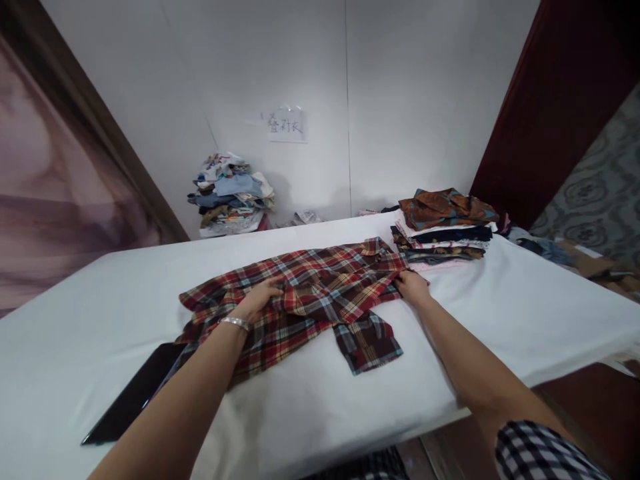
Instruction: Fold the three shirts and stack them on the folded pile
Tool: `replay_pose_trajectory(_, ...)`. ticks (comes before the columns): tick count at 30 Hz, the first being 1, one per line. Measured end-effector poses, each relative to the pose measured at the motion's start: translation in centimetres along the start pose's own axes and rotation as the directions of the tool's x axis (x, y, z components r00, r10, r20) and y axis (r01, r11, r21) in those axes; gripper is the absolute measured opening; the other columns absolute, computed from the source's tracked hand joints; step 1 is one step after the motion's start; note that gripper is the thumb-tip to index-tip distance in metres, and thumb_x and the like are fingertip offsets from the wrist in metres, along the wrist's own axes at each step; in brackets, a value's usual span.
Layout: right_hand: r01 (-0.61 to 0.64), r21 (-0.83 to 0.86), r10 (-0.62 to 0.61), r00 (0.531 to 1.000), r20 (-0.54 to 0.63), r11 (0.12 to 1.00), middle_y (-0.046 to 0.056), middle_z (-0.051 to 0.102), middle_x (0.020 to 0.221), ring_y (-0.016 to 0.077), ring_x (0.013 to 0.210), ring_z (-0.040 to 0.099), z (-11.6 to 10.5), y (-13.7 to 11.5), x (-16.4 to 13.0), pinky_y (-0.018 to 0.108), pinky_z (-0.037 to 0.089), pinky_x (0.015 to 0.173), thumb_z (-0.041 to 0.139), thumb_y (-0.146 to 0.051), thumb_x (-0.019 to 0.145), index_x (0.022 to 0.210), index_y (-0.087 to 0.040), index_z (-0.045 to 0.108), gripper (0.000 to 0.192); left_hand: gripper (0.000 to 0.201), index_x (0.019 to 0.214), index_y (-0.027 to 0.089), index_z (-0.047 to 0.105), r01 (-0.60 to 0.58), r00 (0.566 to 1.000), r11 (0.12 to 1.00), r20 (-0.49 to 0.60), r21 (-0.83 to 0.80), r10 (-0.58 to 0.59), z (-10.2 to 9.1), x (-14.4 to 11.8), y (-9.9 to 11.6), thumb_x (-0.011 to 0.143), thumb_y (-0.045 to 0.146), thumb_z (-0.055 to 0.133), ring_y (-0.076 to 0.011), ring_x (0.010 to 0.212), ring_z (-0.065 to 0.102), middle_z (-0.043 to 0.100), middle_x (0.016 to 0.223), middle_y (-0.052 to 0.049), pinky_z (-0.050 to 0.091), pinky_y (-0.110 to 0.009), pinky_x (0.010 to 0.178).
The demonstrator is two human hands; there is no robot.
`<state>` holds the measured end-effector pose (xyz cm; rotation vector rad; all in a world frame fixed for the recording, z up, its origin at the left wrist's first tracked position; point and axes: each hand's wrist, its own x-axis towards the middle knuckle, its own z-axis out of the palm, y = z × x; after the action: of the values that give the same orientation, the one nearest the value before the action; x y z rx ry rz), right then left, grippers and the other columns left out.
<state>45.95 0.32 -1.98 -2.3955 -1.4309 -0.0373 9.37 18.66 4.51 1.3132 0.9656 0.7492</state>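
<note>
A red, brown and cream plaid shirt [320,283] lies spread on the white-covered table, its collar toward the right and its hem toward the left. One sleeve hangs toward the front edge, its cuff flat on the cloth. My left hand [260,298], with a silver bracelet at the wrist, pinches the shirt's fabric near its middle. On the shoulder end, my right hand [413,287] grips the cloth, its fingertips partly hidden by the fabric. A flat black board [135,393] lies left of the shirt, partly under my left forearm and the hem.
A stack of folded clothes [440,233] sits at the table's back right, a brown patterned garment on top. Behind the table, a taller heap of clothes [233,193] stands by the wall. A paper sign [287,125] hangs there. The white tablecloth [530,320] reaches the front edge.
</note>
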Motion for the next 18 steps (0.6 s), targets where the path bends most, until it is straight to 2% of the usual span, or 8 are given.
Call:
replay_pose_trajectory(2,0.0,0.0,0.0,1.0,-0.002,1.0,0.007,0.069,0.108,0.02,0.096,0.063,0.0,0.0,0.0,0.027,0.043,0.081,0.047,-0.03,0.088,0.108,-0.021,0.067,0.03,0.048,0.099,0.019,0.064,-0.095,0.995,0.988,-0.024,-0.123,0.093,0.0,0.2,1.4,0.054,0.0,0.06,-0.0148,0.074,0.066,0.07,0.087,-0.002,0.055,-0.025,0.068)
replay_pose_trajectory(5,0.019,0.004,-0.019,1.0,-0.003,1.0,0.007,0.069,0.11,0.0209,0.098,0.063,-0.1,0.1,-0.1,0.028,0.044,0.082,0.045,-0.033,0.089,0.111,-0.021,0.066,0.033,0.046,0.098,0.019,0.063,-0.281,0.96,0.908,-0.109,-0.311,0.26,-0.7,0.8,3.9,0.056,0.001,0.055,-0.0126,0.08,0.065,0.07,0.09,-0.001,0.053,-0.024,0.077)
replay_pose_trajectory(7,0.042,0.012,-0.042,0.999,0.003,0.999,0.007,0.068,0.113,0.0211,0.101,0.062,-0.1,0.1,-0.1,0.029,0.044,0.084,0.045,-0.036,0.089,0.113,-0.022,0.066,0.035,0.045,0.096,0.019,0.062,-0.322,0.943,0.892,-0.187,-0.317,0.274,-1.7,1.0,4.6,0.057,0.001,0.053,-0.013,0.078,0.065,0.07,0.087,-0.001,0.053,-0.025,0.076)
replay_pose_trajectory(9,0.07,0.024,-0.07,0.997,0.014,0.997,0.005,0.067,0.115,0.0205,0.104,0.061,-0.2,0.4,-0.1,0.029,0.044,0.086,0.045,-0.036,0.089,0.114,-0.023,0.066,0.035,0.039,0.093,0.019,0.062,-0.282,0.944,0.929,-0.242,-0.24,0.224,-3.1,0.7,4.0,0.059,0.003,0.053,-0.0118,0.071,0.063,0.07,0.08,0.0,0.052,-0.024,0.07)
replay_pose_trajectory(12,0.092,0.093,-0.096,0.995,0.041,0.991,0.004,0.067,0.117,0.0201,0.105,0.06,-0.1,1.0,0.0,0.03,0.044,0.089,0.049,-0.032,0.087,0.115,-0.024,0.066,0.033,0.019,0.08,0.016,0.063,-0.152,0.955,0.982,-0.272,-0.111,0.117,-5.7,-0.7,1.4,0.063,0.011,0.057,-0.0107,0.056,0.059,0.065,0.067,0.0,0.049,-0.022,0.056)
replay_pose_trajectory(15,0.079,0.281,-0.101,0.993,0.068,0.956,0.001,0.067,0.115,0.0199,0.105,0.06,0.0,1.8,0.0,0.032,0.044,0.092,0.052,-0.025,0.082,0.11,-0.026,0.068,0.033,0.012,0.066,0.015,0.061,-0.056,0.949,0.998,-0.309,0.03,0.063,-8.4,-2.2,-1.3,0.055,0.011,0.063,-0.0111,0.051,0.055,0.062,0.059,0.001,0.044,-0.021,0.05)
replay_pose_trajectory(18,0.027,0.529,-0.101,0.989,0.111,0.848,0.002,0.071,0.103,0.0193,0.097,0.063,-0.1,2.5,-0.2,0.033,0.047,0.089,0.05,-0.02,0.076,0.096,-0.022,0.073,0.03,0.013,0.062,0.015,0.062,-0.019,0.925,0.987,-0.371,0.161,0.079,-10.2,-3.1,-2.5,0.051,0.01,0.064,-0.0116,0.052,0.053,0.061,0.057,0.001,0.043,-0.021,0.051)
